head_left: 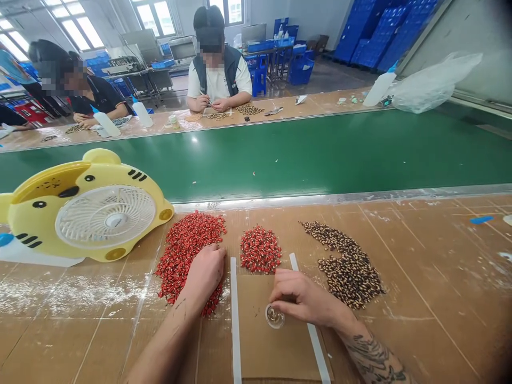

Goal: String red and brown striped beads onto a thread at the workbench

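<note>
My left hand [207,266] is closed, its fingers curled down at the right edge of a large heap of small red pieces [190,237]. What its fingertips hold, if anything, is hidden. With thumb and fingers my right hand [298,296] grips the rim of a small clear round cup [275,318] on a cardboard sheet [280,352]. Tiny bits show inside the cup. A smaller pile of red pieces with pale tips [261,249] lies beyond the sheet, between my hands. To the right of my right hand spreads a curved pile of black-and-tan pieces [352,272].
White strips [236,330] run along both sides of the sheet. A yellow animal-faced fan [116,218] stands on the left. Past the metal edge lies a green conveyor belt [320,154]. Two people [220,74] sit across it, near squeeze bottles [143,113] and a plastic bag [432,85].
</note>
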### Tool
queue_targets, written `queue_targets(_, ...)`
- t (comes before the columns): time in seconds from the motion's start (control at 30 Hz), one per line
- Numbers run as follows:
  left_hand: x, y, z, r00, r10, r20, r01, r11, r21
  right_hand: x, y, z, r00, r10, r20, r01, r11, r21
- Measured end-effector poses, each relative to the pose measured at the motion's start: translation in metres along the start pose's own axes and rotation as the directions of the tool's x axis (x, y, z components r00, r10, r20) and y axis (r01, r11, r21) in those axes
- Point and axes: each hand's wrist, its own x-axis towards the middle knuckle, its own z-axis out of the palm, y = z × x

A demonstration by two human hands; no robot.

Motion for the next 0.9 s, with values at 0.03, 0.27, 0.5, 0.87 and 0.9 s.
queue_targets(0.03, 0.001, 0.0, -0.001, 1.0, 0.015, 0.008, -0.015, 1.0, -0.015, -0.001, 0.0, 0.0, 1.0, -0.002, 0.012, 0.002, 1.0, 0.003)
queue_targets(0.27, 0.007, -0.002, -0.006, 0.993, 0.104, 0.062, -0.097, 0.989, -0.108, -0.005, -0.001, 0.0, 0.995, -0.062, 0.078, 0.06, 0.998, 0.024)
queue_targets(0.5, 0.008, -0.002, -0.006, 0.987, 0.156, 0.046, -0.145, 0.972, -0.186, -0.006, -0.006, -0.003, 0.989, -0.07, 0.134, 0.077, 0.996, -0.045)
queue_targets(0.87, -0.027, 0.038, 0.017, 0.991, 0.123, 0.043, 0.043, -0.001, -0.999, -0.007, 0.002, 0.003, 0.983, -0.169, 0.075, 0.18, 0.966, -0.185)
queue_targets(0.9, -0.026, 0.041, 0.023, 0.99, 0.114, 0.083, 0.096, -0.114, -0.989, -0.006, 0.002, 0.004, 0.981, -0.173, 0.085, 0.185, 0.969, -0.163)
